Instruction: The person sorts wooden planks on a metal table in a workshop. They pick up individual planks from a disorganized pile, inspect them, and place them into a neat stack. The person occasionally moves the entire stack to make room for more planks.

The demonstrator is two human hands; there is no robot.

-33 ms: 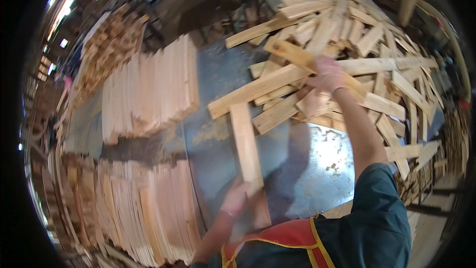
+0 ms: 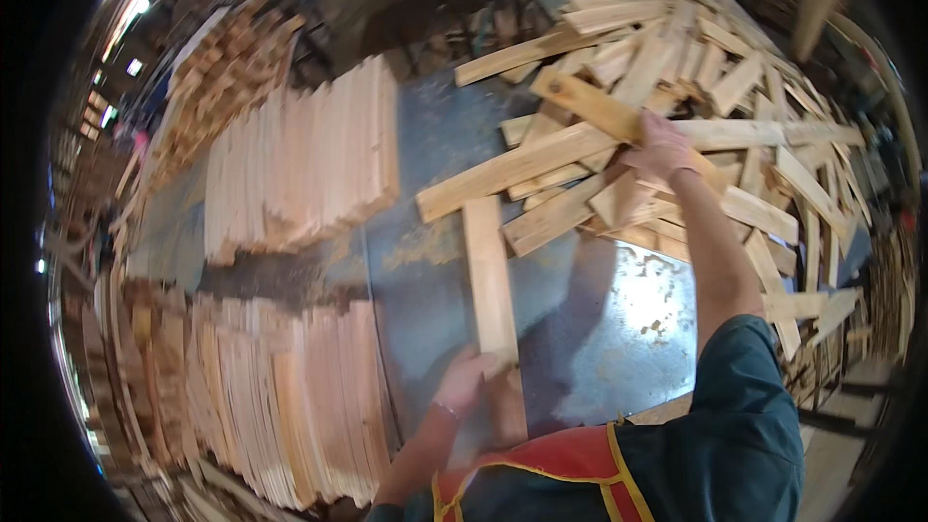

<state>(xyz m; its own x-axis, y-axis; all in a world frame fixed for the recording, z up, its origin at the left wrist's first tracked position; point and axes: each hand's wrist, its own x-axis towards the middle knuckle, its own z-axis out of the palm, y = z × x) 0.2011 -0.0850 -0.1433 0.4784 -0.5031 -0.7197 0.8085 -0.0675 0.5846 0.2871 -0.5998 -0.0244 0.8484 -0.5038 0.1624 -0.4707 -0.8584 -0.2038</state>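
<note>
Wood slat [image 2: 491, 302] pinned flat on counter [image 2: 619, 329] by left hand [image 2: 466, 379], steadying it; right hand [image 2: 661, 147] fingers wrapped around plank [image 2: 590, 106] atop loose pile [image 2: 735, 97].

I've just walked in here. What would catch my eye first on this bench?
The jumbled heap of loose boards at the upper right stands out first, with the right hand gripping one board on top of it. Nearer the person, the left hand holds a single plank lying on the grey metal table. At the left stand neat stacks of cut boards.
</note>
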